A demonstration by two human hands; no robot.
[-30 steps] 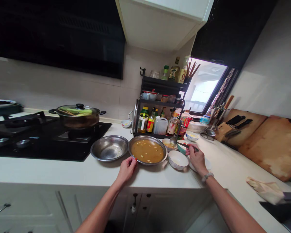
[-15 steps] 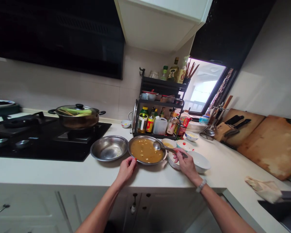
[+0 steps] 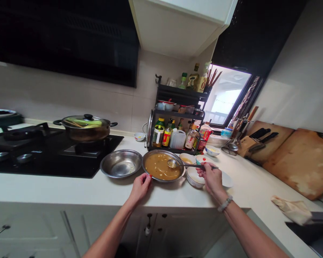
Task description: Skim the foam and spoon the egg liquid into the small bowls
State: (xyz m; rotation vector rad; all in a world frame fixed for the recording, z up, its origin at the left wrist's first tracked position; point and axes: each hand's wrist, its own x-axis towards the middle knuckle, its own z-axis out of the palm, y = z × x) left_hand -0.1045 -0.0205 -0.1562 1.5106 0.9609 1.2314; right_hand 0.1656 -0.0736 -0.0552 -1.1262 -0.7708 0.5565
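Observation:
A round metal bowl (image 3: 184, 175) of brown liquid with pale bits floating in it stands on the counter. My left hand (image 3: 141, 185) pinches its near-left rim between thumb and fingers. My right hand (image 3: 212, 179) is closed around the handle of a metal ladle (image 3: 187, 165), whose head lies in the liquid toward the right side. Touching or nearly touching on the left is a second metal bowl (image 3: 121, 165), with a few small scraps inside. Under my right hand stands a white bowl (image 3: 195, 179), and another white bowl (image 3: 227, 180) is partly hidden behind the hand.
A lidded pot (image 3: 87, 129) sits on the black gas stove (image 3: 43, 154) at left. Behind the bowls is a black rack (image 3: 180, 114) with several bottles. A knife block (image 3: 247, 145), cutting boards (image 3: 298, 161) and a cloth (image 3: 292, 209) lie to the right.
My right hand has moved slightly right, and the ladle head has shifted left and lower into the liquid. Pale streaks now show on the surface. My left hand stays on the rim.

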